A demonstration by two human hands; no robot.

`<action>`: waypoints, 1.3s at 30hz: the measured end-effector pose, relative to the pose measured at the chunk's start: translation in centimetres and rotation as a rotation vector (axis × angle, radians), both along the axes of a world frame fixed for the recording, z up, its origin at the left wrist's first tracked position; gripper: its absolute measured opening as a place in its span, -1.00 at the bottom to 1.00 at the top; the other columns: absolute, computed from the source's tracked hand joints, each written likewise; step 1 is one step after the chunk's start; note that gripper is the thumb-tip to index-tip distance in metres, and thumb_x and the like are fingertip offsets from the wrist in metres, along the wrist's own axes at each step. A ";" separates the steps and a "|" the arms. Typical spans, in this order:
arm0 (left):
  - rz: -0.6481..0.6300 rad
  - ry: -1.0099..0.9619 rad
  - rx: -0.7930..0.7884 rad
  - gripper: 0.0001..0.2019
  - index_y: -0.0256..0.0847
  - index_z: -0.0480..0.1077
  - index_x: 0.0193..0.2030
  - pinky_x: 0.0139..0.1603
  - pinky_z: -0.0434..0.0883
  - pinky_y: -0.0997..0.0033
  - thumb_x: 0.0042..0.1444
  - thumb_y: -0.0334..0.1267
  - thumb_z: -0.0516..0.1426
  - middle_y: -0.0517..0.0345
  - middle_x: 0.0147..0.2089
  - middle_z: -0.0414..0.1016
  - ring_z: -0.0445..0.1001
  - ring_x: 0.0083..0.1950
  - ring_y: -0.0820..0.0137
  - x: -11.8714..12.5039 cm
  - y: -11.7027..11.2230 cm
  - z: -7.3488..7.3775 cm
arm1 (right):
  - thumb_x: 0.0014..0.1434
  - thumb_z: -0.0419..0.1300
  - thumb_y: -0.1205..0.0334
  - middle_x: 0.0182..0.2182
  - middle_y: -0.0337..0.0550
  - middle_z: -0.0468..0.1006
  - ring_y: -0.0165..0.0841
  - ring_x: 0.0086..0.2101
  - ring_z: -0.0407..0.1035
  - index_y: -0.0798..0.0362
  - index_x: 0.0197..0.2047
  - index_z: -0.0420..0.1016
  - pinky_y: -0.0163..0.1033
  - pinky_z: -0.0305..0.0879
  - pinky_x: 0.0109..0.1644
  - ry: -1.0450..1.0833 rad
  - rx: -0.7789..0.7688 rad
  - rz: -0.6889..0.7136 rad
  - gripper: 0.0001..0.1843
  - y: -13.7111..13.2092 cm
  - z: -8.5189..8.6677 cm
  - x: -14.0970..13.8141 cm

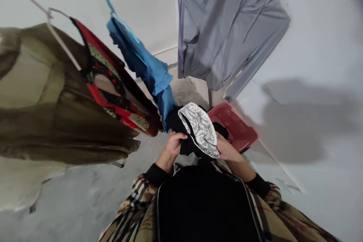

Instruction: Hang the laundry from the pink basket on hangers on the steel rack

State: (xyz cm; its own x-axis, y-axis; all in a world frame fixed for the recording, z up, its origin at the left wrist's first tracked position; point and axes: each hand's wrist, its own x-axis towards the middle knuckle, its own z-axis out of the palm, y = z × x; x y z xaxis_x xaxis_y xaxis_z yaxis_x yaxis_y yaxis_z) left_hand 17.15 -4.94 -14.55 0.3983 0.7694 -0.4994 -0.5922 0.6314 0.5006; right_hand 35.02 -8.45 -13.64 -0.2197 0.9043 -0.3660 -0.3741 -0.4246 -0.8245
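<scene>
A black garment with a white floral lace part (200, 127) is held up between my two hands, in front of my body. My left hand (175, 143) grips its black cloth on the left side, thumb on top. On the right side my right hand (225, 148) is closed on the edge by the lace, its fingertips hidden behind the cloth. The garment is bunched, so its full shape does not show. Just beyond my right hand, a red plastic basket (245, 130) stands low down with a black item (220, 130) inside.
Hanging at the left are an olive-brown garment (76, 109), a red and black patterned garment (106, 90) and a blue garment (153, 70). A grey drawstring jacket (218, 30) hangs ahead, near the white wall (320, 38). Grey floor (93, 193) lies below.
</scene>
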 end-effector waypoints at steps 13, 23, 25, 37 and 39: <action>0.063 -0.050 0.044 -0.27 -0.19 0.33 0.13 0.12 0.45 0.08 -0.32 -0.57 0.15 0.08 -0.01 0.58 0.56 0.00 0.14 -7.2 -6.3 1.0 | 0.07 -0.06 -0.46 -0.34 -0.05 0.62 -0.13 -0.05 0.47 -0.02 -0.27 0.54 0.01 0.40 0.06 -0.260 -0.018 -0.140 -0.30 -2.5 2.3 -0.9; 0.047 -0.064 0.093 -0.25 -0.17 0.32 0.16 0.12 0.44 0.09 -0.31 -0.56 0.19 0.13 -0.11 0.61 0.56 -0.02 0.15 -7.3 -8.7 2.9 | 0.01 0.33 0.04 -0.16 -0.18 0.62 -0.18 0.00 0.41 -0.02 -0.08 0.55 -0.07 0.35 0.09 -0.321 0.254 -0.036 -0.60 -5.1 4.6 -3.9; 0.053 -0.059 0.104 -0.30 -0.18 0.35 0.12 0.09 0.46 0.12 -0.29 -0.55 0.21 0.14 -0.14 0.61 0.57 -0.05 0.17 -7.0 -9.1 3.1 | 0.01 0.32 0.07 -0.21 -0.19 0.63 -0.19 -0.05 0.44 0.00 -0.13 0.56 -0.09 0.38 0.05 -0.301 0.259 -0.060 -0.66 -4.9 4.6 -4.1; 0.406 0.038 -0.079 -0.75 -0.32 0.50 -0.22 0.01 0.50 0.34 -0.12 -0.43 0.27 0.07 -0.27 0.64 0.60 -0.24 0.34 -6.7 -9.5 0.3 | -0.04 0.33 0.23 -0.43 -0.29 0.58 -0.41 -0.42 0.47 -0.01 -0.36 0.51 -0.27 0.47 -0.25 0.013 0.297 -0.401 -0.87 1.2 10.8 2.0; 0.414 0.073 -0.042 -0.72 -0.30 0.50 -0.19 0.02 0.48 0.36 -0.12 -0.40 0.30 0.09 -0.23 0.63 0.59 -0.21 0.35 -6.4 -9.7 -0.7 | -0.04 0.32 0.20 -0.47 -0.29 0.55 -0.38 -0.44 0.46 0.00 -0.36 0.50 -0.23 0.47 -0.27 0.006 0.290 -0.341 -0.86 1.9 11.8 2.5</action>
State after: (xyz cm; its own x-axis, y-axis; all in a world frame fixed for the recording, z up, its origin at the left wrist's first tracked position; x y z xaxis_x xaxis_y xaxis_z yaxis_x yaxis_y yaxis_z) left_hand 10.70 -14.59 -15.22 0.0221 0.8354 -0.5491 -0.7638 0.3685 0.5299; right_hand 37.53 -6.57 -1.81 0.1073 0.9905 -0.0858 -0.4574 -0.0275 -0.8889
